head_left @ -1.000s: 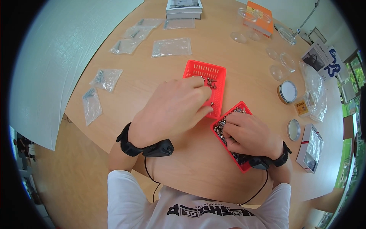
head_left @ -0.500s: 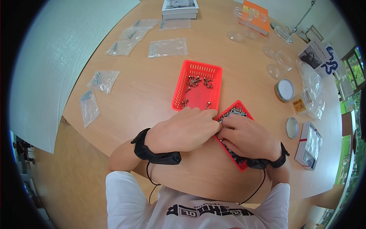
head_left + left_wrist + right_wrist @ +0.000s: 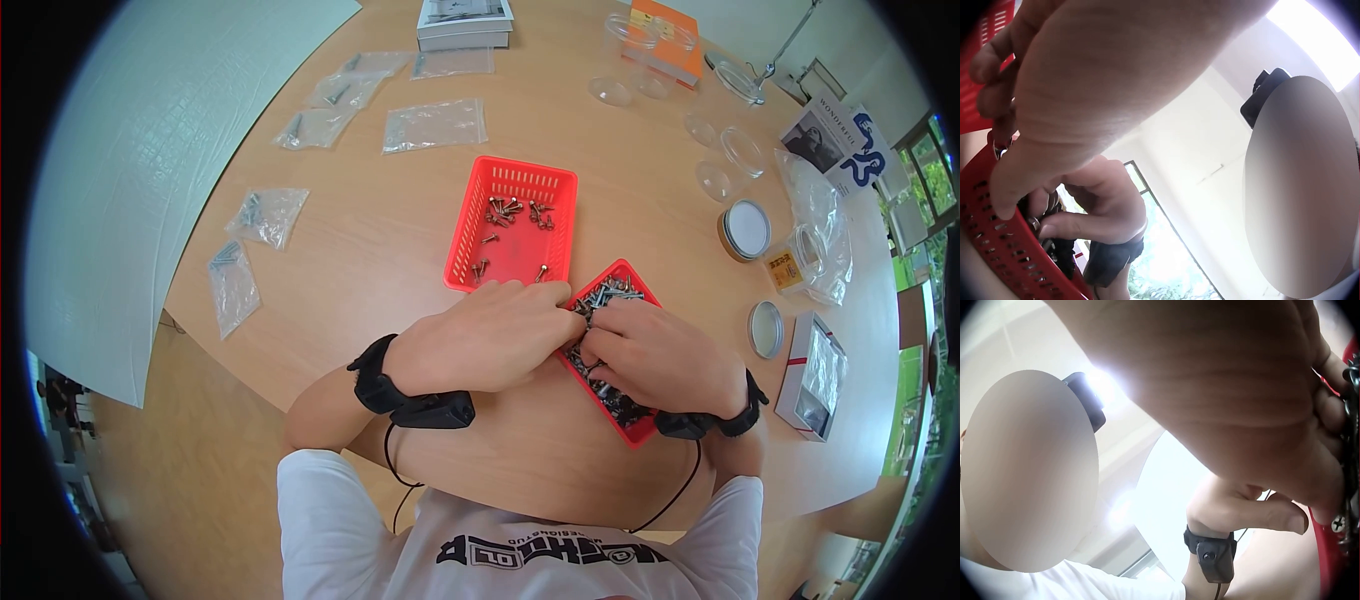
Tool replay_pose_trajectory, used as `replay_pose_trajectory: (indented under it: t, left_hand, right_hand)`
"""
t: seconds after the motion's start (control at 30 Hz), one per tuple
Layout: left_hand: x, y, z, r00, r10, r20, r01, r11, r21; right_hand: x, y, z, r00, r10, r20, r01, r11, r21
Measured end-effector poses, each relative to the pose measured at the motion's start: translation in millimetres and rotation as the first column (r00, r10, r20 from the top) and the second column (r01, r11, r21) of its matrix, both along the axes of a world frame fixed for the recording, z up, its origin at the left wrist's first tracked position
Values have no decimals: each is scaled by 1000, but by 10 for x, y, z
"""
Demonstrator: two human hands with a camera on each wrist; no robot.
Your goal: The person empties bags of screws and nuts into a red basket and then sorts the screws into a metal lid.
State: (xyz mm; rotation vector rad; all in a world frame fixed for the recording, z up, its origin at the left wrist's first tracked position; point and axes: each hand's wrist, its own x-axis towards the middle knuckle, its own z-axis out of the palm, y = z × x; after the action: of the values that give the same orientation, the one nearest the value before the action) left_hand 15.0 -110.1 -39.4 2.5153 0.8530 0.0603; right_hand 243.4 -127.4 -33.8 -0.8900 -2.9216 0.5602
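The left hand [image 3: 485, 338] bends over the near left corner of the small red basket [image 3: 638, 437]; in the left wrist view its thumb lies on the outer basket wall [image 3: 1013, 259] while a finger hooks over the rim. Screws [image 3: 617, 290] fill this basket. Curled fingers of the right hand [image 3: 672, 358] dip among them, and in the left wrist view the right hand [image 3: 1107, 206] pinches a small metal screw [image 3: 1034, 224] between thumb and finger. Just beyond the left hand, the larger red basket [image 3: 462, 235] holds loose screws [image 3: 505, 208] in small groups.
Plastic bags [image 3: 435, 126] with some hardware lie at the back and left. Books [image 3: 465, 27] stand at the back. On the right are clear round containers [image 3: 742, 150], a round tin [image 3: 745, 230], a lid [image 3: 766, 330] and a white box [image 3: 812, 375].
The left hand has moved from over the larger basket toward the person and right, onto the small basket's corner, uncovering the larger basket's screws. The right hand stays in the small basket.
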Motion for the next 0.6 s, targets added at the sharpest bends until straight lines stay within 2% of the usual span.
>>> replay_pose_trajectory:
  t: [0.1, 0.27, 0.4, 0.5, 0.6]
  left_hand:
    - [17, -7, 16, 1000, 11, 16, -10, 1000, -27]
    - [55, -2, 87, 999, 13, 30, -11, 998, -69]
    - [92, -23, 82, 991, 6, 131, -1, 999, -37]
    - [149, -52, 21, 987, 70, 145, -69, 998, -13]
    - [185, -76, -53, 977, 160, 139, -157, 987, -34]
  right_hand:
    - [59, 39, -4, 999, 11, -46, -11, 1000, 4]
    - [141, 114, 182, 978, -29, -207, 7, 994, -108]
    - [211, 185, 309, 947, -100, -306, 60, 989, -137]
    - [211, 216, 404, 858, -297, -418, 206, 946, -249]
    - [142, 319, 437, 809, -316, -495, 283, 948, -143]
